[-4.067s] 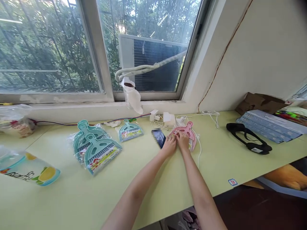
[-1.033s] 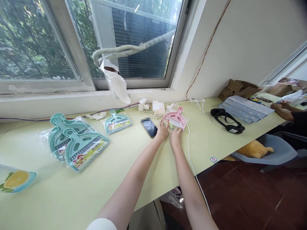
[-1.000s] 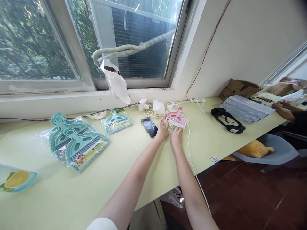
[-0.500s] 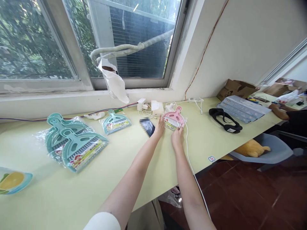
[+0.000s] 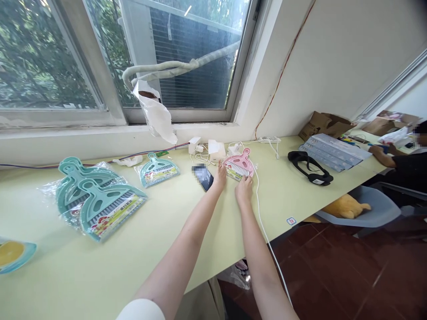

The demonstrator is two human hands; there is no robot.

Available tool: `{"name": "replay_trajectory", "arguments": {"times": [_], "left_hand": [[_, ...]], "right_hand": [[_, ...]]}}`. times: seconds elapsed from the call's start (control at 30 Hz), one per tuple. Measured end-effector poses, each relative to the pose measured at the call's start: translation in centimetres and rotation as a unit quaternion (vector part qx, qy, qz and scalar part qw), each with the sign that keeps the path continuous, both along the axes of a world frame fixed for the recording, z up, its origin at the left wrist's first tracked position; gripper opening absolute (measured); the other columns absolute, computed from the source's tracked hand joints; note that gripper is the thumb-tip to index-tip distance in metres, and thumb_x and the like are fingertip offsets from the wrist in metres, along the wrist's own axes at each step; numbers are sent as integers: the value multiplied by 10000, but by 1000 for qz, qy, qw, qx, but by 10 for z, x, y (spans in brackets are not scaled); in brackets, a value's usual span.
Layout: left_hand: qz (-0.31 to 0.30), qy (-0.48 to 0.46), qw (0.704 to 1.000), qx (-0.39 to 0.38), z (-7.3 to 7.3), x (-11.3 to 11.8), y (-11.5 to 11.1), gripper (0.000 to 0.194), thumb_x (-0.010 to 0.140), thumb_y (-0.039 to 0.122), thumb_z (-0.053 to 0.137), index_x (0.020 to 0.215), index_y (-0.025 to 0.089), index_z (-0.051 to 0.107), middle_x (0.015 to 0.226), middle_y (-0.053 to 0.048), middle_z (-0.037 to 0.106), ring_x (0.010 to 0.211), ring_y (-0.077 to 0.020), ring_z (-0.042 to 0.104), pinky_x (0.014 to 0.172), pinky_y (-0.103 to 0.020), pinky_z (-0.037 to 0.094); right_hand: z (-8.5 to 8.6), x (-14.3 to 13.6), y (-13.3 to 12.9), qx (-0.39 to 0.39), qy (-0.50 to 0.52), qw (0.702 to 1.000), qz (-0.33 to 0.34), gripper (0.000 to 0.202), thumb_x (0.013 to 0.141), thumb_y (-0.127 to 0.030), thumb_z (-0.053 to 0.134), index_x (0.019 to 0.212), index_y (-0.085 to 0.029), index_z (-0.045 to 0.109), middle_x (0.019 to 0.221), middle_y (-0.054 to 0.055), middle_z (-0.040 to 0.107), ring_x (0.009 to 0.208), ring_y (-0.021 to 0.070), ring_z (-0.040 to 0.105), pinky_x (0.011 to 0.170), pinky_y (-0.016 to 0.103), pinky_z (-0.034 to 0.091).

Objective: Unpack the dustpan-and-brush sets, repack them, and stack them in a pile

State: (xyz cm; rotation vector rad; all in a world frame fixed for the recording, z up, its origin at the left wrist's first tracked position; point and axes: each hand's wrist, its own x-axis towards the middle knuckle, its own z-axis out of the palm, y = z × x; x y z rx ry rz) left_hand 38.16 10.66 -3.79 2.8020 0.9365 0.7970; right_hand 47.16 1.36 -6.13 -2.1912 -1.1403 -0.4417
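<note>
A small pink dustpan-and-brush set (image 5: 239,165) in clear wrapping lies on the table, handle toward the wall. At its left edge my left hand (image 5: 219,178) rests with fingers stretched out. The fingers of my right hand (image 5: 244,191) close on the front right corner of the set. A phone (image 5: 203,177) lies just left of my left hand. Farther left is a small teal dustpan-and-brush set (image 5: 159,170). Two larger teal sets overlap there too, the front one (image 5: 111,209) partly covering the rear one (image 5: 71,189).
A white cable (image 5: 263,218) runs past my right arm over the table edge. White chargers (image 5: 216,150) stand by the wall. Rightward lie a black headset-like strap (image 5: 310,168), blue boxes (image 5: 333,151) and a cardboard box (image 5: 323,124). Another person's arm (image 5: 383,158) rests at the far right.
The whole view has shifted slightly, with things appearing a little farther left. Both hands stay at the pink set. More of the other person shows at the right edge.
</note>
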Motion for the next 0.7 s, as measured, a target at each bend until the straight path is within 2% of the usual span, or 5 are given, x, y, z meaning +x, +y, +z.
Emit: {"name": "replay_trajectory", "arguments": {"times": [0.1,0.2,0.33,0.47,0.7], "left_hand": [[-1,16,1000,24,3,-7,-4,612,788,57,332,1397,113,355,1390,-156,438,1394,-224,230,1158,-550,102],[-26,31,997,59,9,-12,-15,619,826,58,272,1433,175,293,1463,-116,348,1413,-203,176,1158,-535,137],[-91,75,987,110,9,-5,-34,489,884,121,258,1346,123,418,1385,-161,428,1341,-261,317,1136,-523,190],[-67,89,992,60,2,2,-42,445,925,192,248,1326,112,424,1360,-169,449,1241,-239,428,1027,-408,361],[-46,105,993,14,-3,0,-36,472,930,244,267,1381,151,373,1477,-130,324,1331,-253,311,1037,-458,315]], "right_hand": [[3,-3,-1,-31,-18,999,-3,524,729,-37,361,1234,-75,496,1228,241,447,1138,323,424,879,418,409],[4,-4,-1,-37,-29,999,-5,517,731,-38,396,1234,-91,506,1226,233,453,1141,321,418,873,410,405],[2,-3,3,-21,-21,999,-12,415,819,-104,360,1187,-81,550,1217,234,471,1117,314,431,851,405,409],[0,-1,5,1,-11,1000,-14,414,881,-140,284,1170,-77,573,1210,238,491,1090,303,451,836,399,405],[4,-1,10,-6,-33,998,48,374,860,-114,353,1107,-72,630,1154,201,559,1071,264,465,889,368,395]]}}
